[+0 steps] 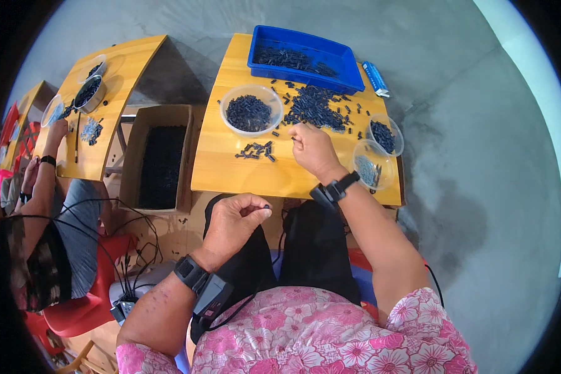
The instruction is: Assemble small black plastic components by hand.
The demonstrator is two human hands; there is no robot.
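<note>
From the head view I see sorting work well under way but far from finished, in my judgement: a loose heap of small dark parts (315,107) lies on the wooden table (230,174) just below the blue bin (349,75), which holds more of the same. The round clear bowl (251,111) to the left of the heap is well filled with dark pieces; two smaller clear cups (383,134) and (369,168) at the table's right edge hold lesser amounts. A short row of parts (255,151) sits apart, nearer me. My left hand (234,221) is held below the table edge, over my lap, thumb and forefinger pinched closed on one tiny dark piece (267,206). My right hand (311,149) rests on the table at the heap's near edge, fingers curled down; I cannot tell whether they grip anything. A cardboard box (159,159) of dark parts stands left of the table.
</note>
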